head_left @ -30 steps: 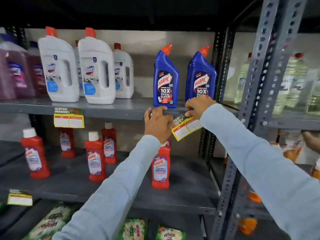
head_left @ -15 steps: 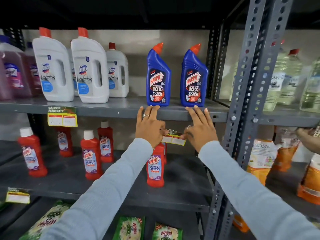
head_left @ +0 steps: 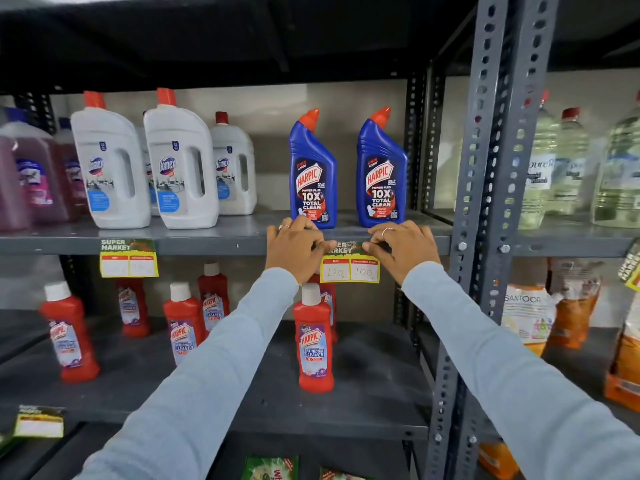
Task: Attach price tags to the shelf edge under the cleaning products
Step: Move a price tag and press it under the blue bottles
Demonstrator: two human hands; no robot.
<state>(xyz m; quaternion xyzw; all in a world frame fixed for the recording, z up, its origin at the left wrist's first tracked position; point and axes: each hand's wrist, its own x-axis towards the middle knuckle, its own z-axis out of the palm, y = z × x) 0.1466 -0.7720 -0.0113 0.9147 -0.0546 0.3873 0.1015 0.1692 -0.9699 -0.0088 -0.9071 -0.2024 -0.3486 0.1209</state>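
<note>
A yellow and green price tag, marked 120 and 100, hangs flat on the grey shelf edge below two blue Harpic bottles. My left hand presses the tag's upper left corner against the edge. My right hand presses its upper right corner. Both hands' fingers curl over the shelf lip. A second price tag is fixed to the same edge further left, under the white Domex bottles.
Red Harpic bathroom cleaner bottles stand on the lower shelf. A grey perforated upright rises just right of my right hand. Clear bottles and orange packets fill the neighbouring rack. Another tag sits at lower left.
The tag went from tilted and loose between my hands to hanging straight against the shelf edge. Both hands rose to the shelf lip and now press its top corners.
</note>
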